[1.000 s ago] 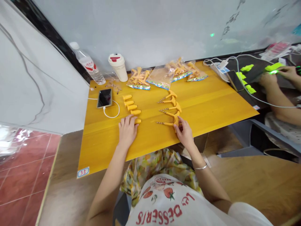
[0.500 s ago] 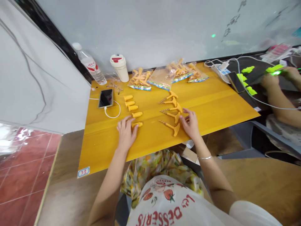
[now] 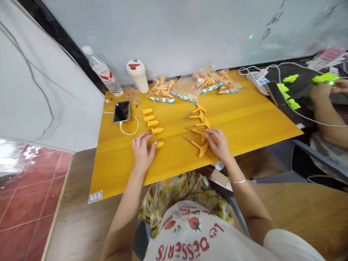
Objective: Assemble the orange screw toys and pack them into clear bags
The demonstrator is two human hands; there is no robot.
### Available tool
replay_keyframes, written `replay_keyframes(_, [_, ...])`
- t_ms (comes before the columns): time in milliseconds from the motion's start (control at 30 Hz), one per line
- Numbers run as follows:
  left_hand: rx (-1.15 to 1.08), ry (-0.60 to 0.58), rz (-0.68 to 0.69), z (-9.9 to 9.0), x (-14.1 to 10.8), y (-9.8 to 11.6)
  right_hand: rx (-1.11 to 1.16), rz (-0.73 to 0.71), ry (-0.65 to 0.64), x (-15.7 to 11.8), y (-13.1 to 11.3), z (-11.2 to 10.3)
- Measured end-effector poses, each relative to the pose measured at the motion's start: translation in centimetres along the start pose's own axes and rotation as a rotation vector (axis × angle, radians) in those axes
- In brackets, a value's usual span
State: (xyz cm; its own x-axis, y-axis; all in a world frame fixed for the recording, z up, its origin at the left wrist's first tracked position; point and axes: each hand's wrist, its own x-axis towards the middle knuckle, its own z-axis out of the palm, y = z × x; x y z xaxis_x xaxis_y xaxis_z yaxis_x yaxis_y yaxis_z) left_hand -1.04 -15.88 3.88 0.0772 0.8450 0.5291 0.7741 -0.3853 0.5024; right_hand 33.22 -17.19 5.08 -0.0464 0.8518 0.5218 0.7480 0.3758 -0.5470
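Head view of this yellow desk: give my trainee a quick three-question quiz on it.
1. Which hand is closest to the orange plug at the end of the row?
2. True or false: the phone is attached to a white cable.
3. How many loose T-handled screw pieces lie outside the bags?

Key: 1. Left hand. 2. True. 3. Five.

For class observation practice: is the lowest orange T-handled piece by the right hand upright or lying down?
The piece lies flat: its whole shaft rests along the tabletop.
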Motion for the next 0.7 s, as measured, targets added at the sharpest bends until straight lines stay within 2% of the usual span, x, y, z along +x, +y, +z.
replay_keyframes(67, [-0.007, 0.036, 0.006, 0.0, 0.2, -0.1, -0.029, 0.017, 0.021, -0.2, 0.6, -0.4])
replay_keyframes(200, [-0.009, 0.055, 0.024, 0.0, 0.4, -0.1, -0.048, 0.041, 0.044, 1.0, 1.8, -0.7])
replay_keyframes(333, [0.0, 0.039, 0.001, -0.1, -0.1, 0.0, -0.007, -0.066, -0.09, 1.1, 0.3, -0.3])
replay_keyframes(500, [0.049, -0.057, -0.028, -0.5, -1.9, 0.5, -0.096, -0.196, -0.319, -2.9, -2.3, -0.3])
replay_keyframes(600, [0.093, -0.175, -0.038, -0.5, -2.4, 0.9, -0.152, -0.218, -0.387, -5.3, -2.9, -0.6])
replay_keyframes(700, [0.07, -0.28, -0.023, -0.3, -2.4, 1.1, -0.184, -0.266, -0.422, -6.6, -3.0, -0.9])
